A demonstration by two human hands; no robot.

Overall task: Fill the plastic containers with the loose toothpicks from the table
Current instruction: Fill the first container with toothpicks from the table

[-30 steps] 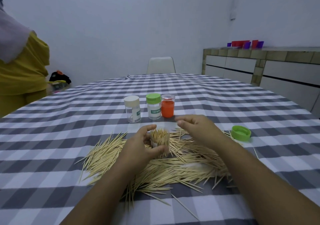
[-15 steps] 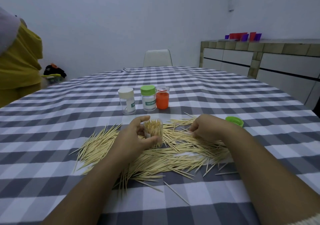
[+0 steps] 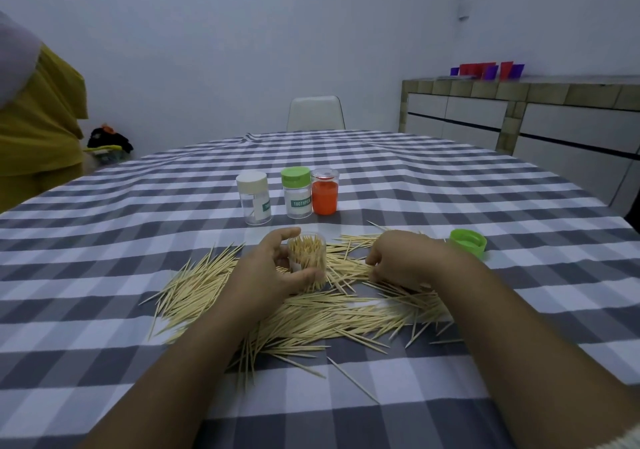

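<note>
My left hand [image 3: 266, 272] grips a clear plastic container [image 3: 307, 256] that stands upright on the table, packed with toothpicks. To its right, my right hand [image 3: 405, 261] rests on the pile of loose toothpicks [image 3: 311, 313] with its fingers curled down into them, pinching some. Behind the pile stand three more containers: a white-capped clear one [image 3: 254, 198], a green-capped one [image 3: 296, 192] labelled toothpick, and an orange one [image 3: 325, 191] with a clear lid. A loose green cap [image 3: 468, 243] lies to the right of my right hand.
A grey and white checked cloth [image 3: 104, 240] covers the table. A white chair [image 3: 316, 113] stands at the far side. A person in yellow [image 3: 34, 130] stands at the left. A tiled counter [image 3: 554, 102] with red and purple cups runs along the right wall.
My right hand has dropped from above the container down onto the toothpick pile at the right. My left hand keeps holding the container in place.
</note>
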